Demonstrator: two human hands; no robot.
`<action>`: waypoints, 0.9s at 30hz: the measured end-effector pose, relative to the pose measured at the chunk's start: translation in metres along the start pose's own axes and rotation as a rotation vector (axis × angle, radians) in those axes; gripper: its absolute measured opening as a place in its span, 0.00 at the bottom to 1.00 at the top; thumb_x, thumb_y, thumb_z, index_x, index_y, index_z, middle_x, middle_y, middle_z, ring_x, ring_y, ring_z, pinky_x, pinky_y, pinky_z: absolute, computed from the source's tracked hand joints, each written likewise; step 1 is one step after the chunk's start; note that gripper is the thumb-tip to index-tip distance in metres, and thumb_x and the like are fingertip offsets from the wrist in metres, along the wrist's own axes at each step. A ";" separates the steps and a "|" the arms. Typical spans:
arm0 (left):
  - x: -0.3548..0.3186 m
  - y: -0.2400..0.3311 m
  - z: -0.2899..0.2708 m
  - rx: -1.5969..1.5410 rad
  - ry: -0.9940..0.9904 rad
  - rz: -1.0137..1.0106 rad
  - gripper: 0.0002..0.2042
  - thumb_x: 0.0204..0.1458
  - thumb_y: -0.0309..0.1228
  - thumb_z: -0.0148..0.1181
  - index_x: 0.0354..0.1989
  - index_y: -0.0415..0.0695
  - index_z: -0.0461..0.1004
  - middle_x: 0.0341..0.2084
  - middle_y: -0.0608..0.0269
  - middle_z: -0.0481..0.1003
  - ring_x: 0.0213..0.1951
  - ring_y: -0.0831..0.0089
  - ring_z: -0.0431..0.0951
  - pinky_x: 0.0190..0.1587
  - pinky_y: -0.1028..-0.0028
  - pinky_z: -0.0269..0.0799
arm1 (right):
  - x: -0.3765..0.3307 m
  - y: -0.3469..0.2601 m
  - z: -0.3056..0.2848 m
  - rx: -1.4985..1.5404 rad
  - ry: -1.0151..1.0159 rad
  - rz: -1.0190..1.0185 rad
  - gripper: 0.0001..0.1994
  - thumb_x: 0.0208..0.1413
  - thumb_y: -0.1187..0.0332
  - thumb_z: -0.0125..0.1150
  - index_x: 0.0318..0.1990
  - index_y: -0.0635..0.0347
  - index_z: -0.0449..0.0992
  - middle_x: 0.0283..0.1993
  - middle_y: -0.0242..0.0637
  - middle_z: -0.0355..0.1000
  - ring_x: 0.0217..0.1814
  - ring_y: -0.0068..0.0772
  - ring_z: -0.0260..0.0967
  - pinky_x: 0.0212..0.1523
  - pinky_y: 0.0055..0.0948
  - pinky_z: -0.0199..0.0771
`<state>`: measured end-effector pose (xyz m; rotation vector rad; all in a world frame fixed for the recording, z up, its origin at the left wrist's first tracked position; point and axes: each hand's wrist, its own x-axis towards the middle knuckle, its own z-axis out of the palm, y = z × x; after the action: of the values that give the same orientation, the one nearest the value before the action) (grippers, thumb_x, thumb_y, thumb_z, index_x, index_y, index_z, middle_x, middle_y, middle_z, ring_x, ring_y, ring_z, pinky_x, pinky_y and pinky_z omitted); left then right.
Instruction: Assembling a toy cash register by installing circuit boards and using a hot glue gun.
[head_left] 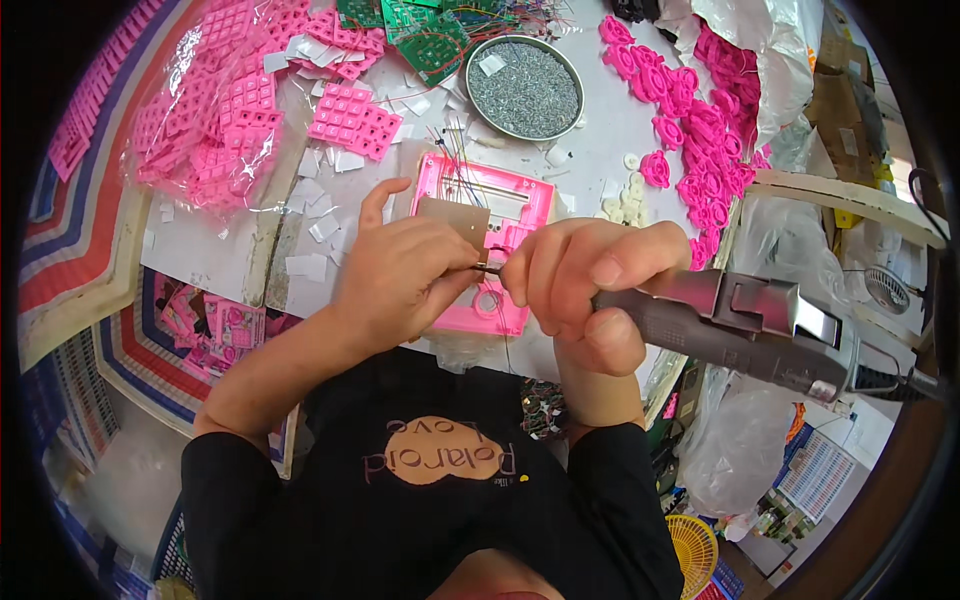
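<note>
A pink plastic casing lies open on the worktable in front of me, with thin wires at its top. Over its left part is a brown circuit board. My right hand is wrapped round a grey corded electric screwdriver, held tilted with its bit pointing left at the casing. Beside the bit's tip, my left hand pinches thumb and forefinger together; whatever is between them is too small to make out. Its little finger sticks out.
Beyond the casing stands a round metal dish of small screws. Pink keypads fill a clear bag at far left. Green circuit boards lie at the back. Pink parts and white round pieces are heaped at right.
</note>
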<state>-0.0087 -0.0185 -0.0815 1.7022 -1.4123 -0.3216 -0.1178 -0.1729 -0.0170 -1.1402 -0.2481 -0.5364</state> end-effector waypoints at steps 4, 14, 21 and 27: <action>0.061 -0.023 -0.025 -0.100 -0.234 0.158 0.08 0.48 0.34 0.68 0.34 0.46 0.80 0.29 0.61 0.80 0.36 0.59 0.81 0.52 0.58 0.70 | -0.005 0.007 -0.014 0.079 0.066 -0.084 0.15 0.58 0.74 0.64 0.49 0.63 0.66 0.23 0.34 0.67 0.26 0.27 0.65 0.32 0.35 0.72; 0.175 -0.077 0.035 0.703 -0.347 -0.025 0.09 0.52 0.27 0.57 0.35 0.47 0.85 0.32 0.59 0.83 0.40 0.61 0.82 0.52 0.54 0.61 | -0.027 0.038 -0.002 -0.191 0.028 0.134 0.14 0.61 0.70 0.62 0.48 0.58 0.63 0.21 0.33 0.65 0.22 0.26 0.61 0.29 0.36 0.71; 0.164 -0.063 0.019 0.686 -0.225 0.045 0.08 0.52 0.31 0.57 0.27 0.45 0.82 0.28 0.55 0.82 0.33 0.58 0.82 0.40 0.56 0.69 | -0.029 0.043 0.001 -0.311 -0.051 0.162 0.12 0.59 0.75 0.59 0.46 0.57 0.63 0.23 0.35 0.66 0.23 0.27 0.62 0.31 0.36 0.72; 0.101 -0.024 -0.028 0.229 0.116 0.029 0.04 0.50 0.31 0.61 0.28 0.45 0.77 0.25 0.62 0.77 0.31 0.58 0.78 0.40 0.57 0.65 | -0.031 0.048 0.002 -0.425 -0.161 0.130 0.10 0.53 0.82 0.58 0.41 0.61 0.67 0.25 0.40 0.69 0.27 0.36 0.68 0.34 0.40 0.74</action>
<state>0.0590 -0.0967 -0.0505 1.8500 -1.4302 -0.0441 -0.1187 -0.1480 -0.0678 -1.6048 -0.2010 -0.3902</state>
